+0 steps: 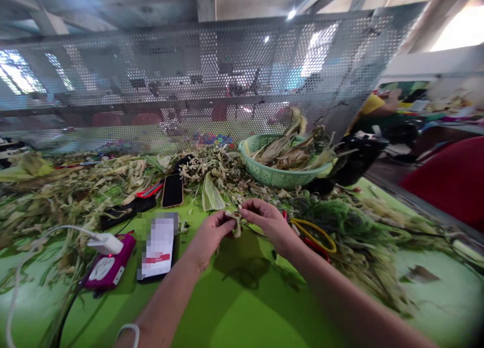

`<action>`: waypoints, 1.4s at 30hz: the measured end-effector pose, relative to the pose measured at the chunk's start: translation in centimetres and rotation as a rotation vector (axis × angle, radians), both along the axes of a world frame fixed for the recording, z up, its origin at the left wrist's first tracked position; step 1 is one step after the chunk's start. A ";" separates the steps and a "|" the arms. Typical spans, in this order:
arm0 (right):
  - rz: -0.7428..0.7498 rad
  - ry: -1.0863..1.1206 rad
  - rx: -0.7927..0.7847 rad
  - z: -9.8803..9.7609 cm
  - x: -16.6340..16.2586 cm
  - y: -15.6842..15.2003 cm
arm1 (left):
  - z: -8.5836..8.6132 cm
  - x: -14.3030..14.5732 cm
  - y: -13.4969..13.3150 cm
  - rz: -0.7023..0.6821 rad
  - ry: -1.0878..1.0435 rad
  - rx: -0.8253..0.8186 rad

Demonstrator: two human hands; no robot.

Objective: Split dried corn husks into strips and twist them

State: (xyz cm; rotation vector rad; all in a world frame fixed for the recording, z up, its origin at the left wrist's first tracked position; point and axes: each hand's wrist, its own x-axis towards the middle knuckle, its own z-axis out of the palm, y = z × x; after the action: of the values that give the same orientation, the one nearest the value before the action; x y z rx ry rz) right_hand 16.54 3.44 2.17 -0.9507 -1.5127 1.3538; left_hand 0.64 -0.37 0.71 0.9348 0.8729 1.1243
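Note:
My left hand (210, 234) pinches a small pale piece of dried corn husk (237, 228) between thumb and fingers, a little above the green table. At the husk's upper end, my right hand (269, 226) is closed with its thumb and forefinger together on it. The two hands almost meet. Just behind them lies a wider pale-green husk leaf (212, 192). Scissors with yellow and red handles (315, 235) lie beside my right wrist, partly hidden by it. To the left of my left hand is a phone with a lit, blurred screen (158, 249).
A green plastic basket (280, 176) of dry husks stands at the back. Husk scraps (86, 186) cover the left and rear; green fibres (340, 219) lie right. A magenta power strip (109, 265), dark phone (173, 190) and red cutter (150, 189) lie left. A perforated metal screen (181, 80) rises behind.

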 end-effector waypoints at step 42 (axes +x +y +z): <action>-0.075 -0.328 0.455 0.0 0.6 0.3 | 0.0 -0.3 0.0 0.066 -0.002 -0.014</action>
State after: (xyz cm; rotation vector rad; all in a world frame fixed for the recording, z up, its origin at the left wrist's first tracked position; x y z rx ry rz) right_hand 17.16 3.71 2.20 -0.9485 -1.9048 0.7697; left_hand 0.37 -0.35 0.74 0.8990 0.9141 1.1740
